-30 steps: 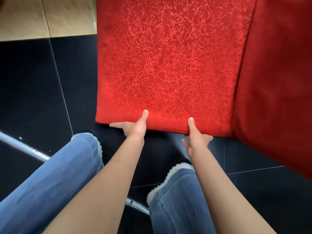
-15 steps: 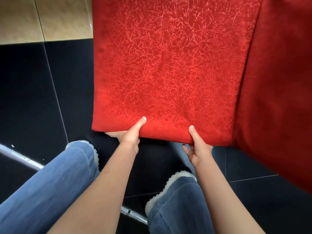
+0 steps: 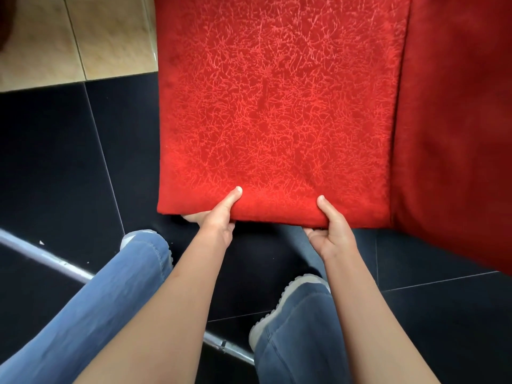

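From the head camera we look down on a square red cushion [image 3: 277, 106] with a fine crackle pattern pressed into its velvety cover. It fills the upper middle of the view, and its near edge hangs over the black floor tiles [image 3: 55, 167]. We see the left hand [image 3: 219, 221] gripping that near edge left of its middle, with the thumb laid flat on the top face and the fingers curled underneath, where only a sliver of them shows. The right hand [image 3: 332, 234] grips the same edge further right in the same way, thumb on top and fingers tucked below and mostly hidden. The two hands are apart, both forearms reaching forward from the bottom of the view. The cushion's right side runs just beside a darker red upholstered panel [image 3: 457, 134]; we cannot tell whether they touch. Below the arms we see two legs in blue jeans [image 3: 91, 314], with a grey shoe [image 3: 293, 295] under the right leg. A shiny metal bar [image 3: 47, 259] crosses the floor on a slant behind the legs. Beige tiles [image 3: 83, 37] fill the upper left corner.
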Motion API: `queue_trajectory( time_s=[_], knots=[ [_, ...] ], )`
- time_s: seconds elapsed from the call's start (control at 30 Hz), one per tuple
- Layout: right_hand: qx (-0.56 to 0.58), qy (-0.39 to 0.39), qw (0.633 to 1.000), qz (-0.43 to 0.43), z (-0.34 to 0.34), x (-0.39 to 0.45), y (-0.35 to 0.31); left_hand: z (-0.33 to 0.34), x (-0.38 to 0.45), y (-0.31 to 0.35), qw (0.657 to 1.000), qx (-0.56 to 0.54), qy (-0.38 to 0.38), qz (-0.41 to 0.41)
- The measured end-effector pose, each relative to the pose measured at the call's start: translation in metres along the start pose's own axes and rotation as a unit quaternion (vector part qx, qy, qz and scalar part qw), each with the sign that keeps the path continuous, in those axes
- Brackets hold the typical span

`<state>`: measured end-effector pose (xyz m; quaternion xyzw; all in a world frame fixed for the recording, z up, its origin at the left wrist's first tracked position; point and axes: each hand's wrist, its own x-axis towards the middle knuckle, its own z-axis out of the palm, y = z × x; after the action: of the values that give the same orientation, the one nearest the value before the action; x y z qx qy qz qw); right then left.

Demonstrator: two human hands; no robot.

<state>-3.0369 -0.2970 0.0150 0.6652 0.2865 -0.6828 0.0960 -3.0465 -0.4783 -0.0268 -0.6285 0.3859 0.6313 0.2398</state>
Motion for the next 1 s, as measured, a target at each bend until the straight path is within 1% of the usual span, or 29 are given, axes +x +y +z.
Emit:
queue_trajectory(
  time_s=[0.1,0.2,0.23,0.3,0.4,0.63,0.83,1.0],
  knots=[
    [-0.009,0.026,0.999,-0.041,0.008,-0.019,-0.005,0.005,-0.019,0.003,1.0,0.0,0.018,0.025],
    [-0.02,0.09,0.99,-0.109,0.02,-0.038,-0.005,0.015,-0.047,0.006,0.992,-0.008,0.095,0.079],
    [-0.026,0.107,0.985,-0.135,0.025,-0.045,-0.005,0.019,-0.056,0.007,0.99,-0.009,0.11,0.091],
    [-0.032,0.129,0.974,-0.186,0.032,-0.057,-0.005,0.026,-0.072,0.01,0.986,-0.012,0.125,0.11],
    [-0.06,0.135,0.962,-0.228,0.037,-0.069,-0.009,0.032,-0.089,0.016,0.982,-0.007,0.136,0.13],
    [-0.068,0.121,0.961,-0.239,0.047,-0.086,-0.025,0.041,-0.115,0.039,0.98,-0.028,0.141,0.14],
    [-0.07,0.147,0.95,-0.265,0.066,-0.104,-0.039,0.049,-0.139,0.054,0.979,-0.01,0.142,0.144],
    [-0.094,0.172,0.947,-0.255,0.074,-0.132,-0.052,0.05,-0.171,0.065,0.98,-0.002,0.154,0.125]
  ],
)
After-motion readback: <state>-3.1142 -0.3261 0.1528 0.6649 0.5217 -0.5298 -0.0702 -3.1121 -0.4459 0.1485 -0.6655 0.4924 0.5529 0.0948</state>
